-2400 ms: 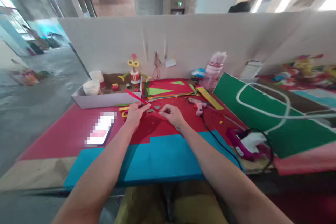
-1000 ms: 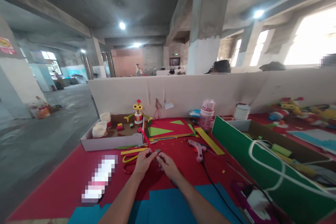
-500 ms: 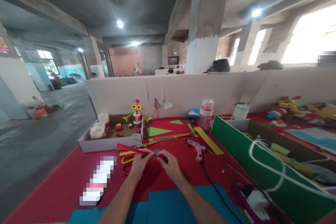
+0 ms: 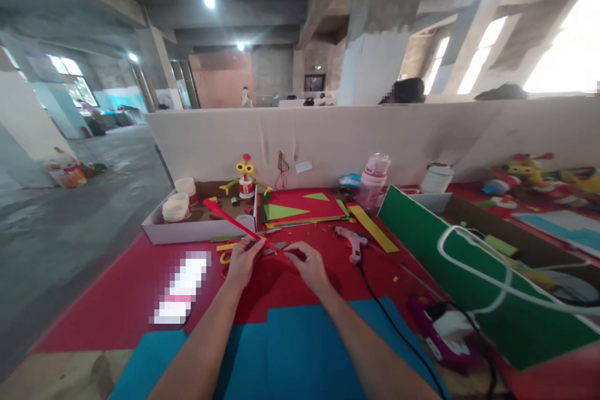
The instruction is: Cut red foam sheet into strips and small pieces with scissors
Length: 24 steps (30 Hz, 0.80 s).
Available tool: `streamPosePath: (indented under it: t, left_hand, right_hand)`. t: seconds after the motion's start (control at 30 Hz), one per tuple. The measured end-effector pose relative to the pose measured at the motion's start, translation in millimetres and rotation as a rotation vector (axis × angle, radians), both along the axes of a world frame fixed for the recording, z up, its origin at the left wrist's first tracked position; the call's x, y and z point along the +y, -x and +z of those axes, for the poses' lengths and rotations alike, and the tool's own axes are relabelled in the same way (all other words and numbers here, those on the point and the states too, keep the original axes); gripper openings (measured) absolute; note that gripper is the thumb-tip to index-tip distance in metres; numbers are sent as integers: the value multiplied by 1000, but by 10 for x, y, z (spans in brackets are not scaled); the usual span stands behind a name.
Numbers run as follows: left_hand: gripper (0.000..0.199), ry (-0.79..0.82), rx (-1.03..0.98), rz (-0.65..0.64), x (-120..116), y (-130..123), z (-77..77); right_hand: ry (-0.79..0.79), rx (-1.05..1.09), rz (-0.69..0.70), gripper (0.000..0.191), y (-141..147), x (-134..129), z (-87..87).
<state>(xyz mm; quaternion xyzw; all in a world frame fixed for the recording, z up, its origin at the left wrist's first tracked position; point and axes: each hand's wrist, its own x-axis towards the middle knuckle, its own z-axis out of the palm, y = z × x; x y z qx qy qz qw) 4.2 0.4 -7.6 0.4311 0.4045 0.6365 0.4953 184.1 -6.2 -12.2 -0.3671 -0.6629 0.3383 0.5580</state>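
Observation:
My left hand [image 4: 245, 257] is closed on a long red strip [image 4: 230, 220], which slants up and to the left over the table. The fingertips of my right hand [image 4: 307, 265] pinch at the lower right end of the same strip, just right of my left fingers. Under my left hand lies a pair of scissors with a yellow handle [image 4: 225, 258], and its blades show behind the strip. A yellow strip [image 4: 227, 247] lies beside them. A pink glue gun [image 4: 355, 244] rests on the table to the right of my right hand.
A white-walled box [image 4: 199, 233] with cups stands at left, a robot-like toy [image 4: 245, 185] behind it. Coloured sheets [image 4: 304, 207] lie ahead. At right are a green-sided box [image 4: 435, 262], a pink bottle [image 4: 374, 182] and a purple power strip [image 4: 443, 340]. Blue sheets [image 4: 309, 350] lie nearest me.
The red strip's far end has swung upward, so it stands more steeply. My right hand has shifted slightly right, widening the space between my hands. The camera view has tilted downward.

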Motion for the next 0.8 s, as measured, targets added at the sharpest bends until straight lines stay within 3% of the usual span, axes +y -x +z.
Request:
streamPosePath:
  t: [0.1,0.27,0.47,0.67,0.8]
  left_hand:
    - [28,-17,20,83,2,77,27]
    - [31,-19,95,115,-42,105,80]
    - [28,-88,159,180,-64,83,117]
    - [30,-69,103,148,-66,63,120]
    - [29,-53,122,138,-76,45,134]
  right_hand:
    - [99,105,-15,21,-69,49,4]
    - [243,349,-25,37,-194,91,46]
    - [80,71,85,50,-239,78,33]
    - [-6,4,-17,25,-127,16,5]
    - [-19,13,-59,21,-117,-25,36]
